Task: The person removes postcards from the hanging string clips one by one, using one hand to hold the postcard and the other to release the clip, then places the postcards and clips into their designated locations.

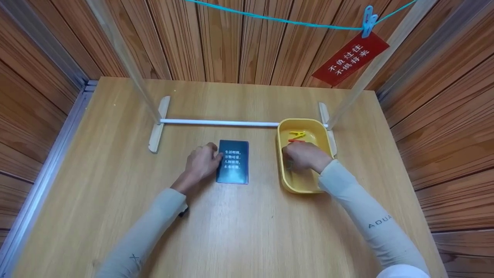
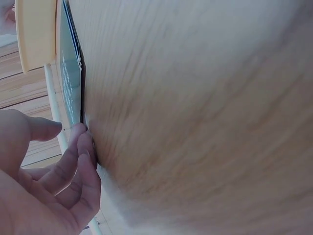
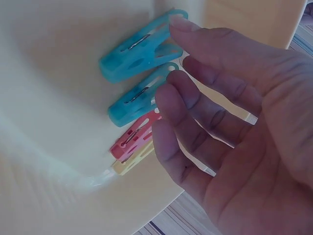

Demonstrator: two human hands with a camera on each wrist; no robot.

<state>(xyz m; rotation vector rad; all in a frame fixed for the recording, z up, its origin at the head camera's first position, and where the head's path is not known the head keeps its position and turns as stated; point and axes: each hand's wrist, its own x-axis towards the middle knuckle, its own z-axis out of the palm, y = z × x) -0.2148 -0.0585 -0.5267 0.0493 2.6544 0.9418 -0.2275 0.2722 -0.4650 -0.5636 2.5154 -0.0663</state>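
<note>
Near the middle of the table lies a stack of dark blue-green cards (image 1: 233, 164) with white writing. The left hand (image 1: 200, 164) rests at its left edge, fingertips touching the edge and thumb raised apart. The right hand (image 1: 307, 156) reaches into a yellow plastic basket (image 1: 281, 170). In the right wrist view, its thumb tip lies on one handle of a blue clothespin (image 3: 132, 58), with the index fingertip right at the other handle. Beside that clothespin lie a second blue clothespin (image 3: 137, 100), a red clothespin (image 3: 131, 137) and a yellow clothespin (image 3: 128, 164).
Behind the cards, a white rod (image 1: 220, 122) joins two wooden feet with uprights. A turquoise cord (image 1: 270, 18) hangs above. At its right, a light blue clothespin (image 1: 368, 21) holds a red card (image 1: 349, 60). Wood-panelled walls surround the table.
</note>
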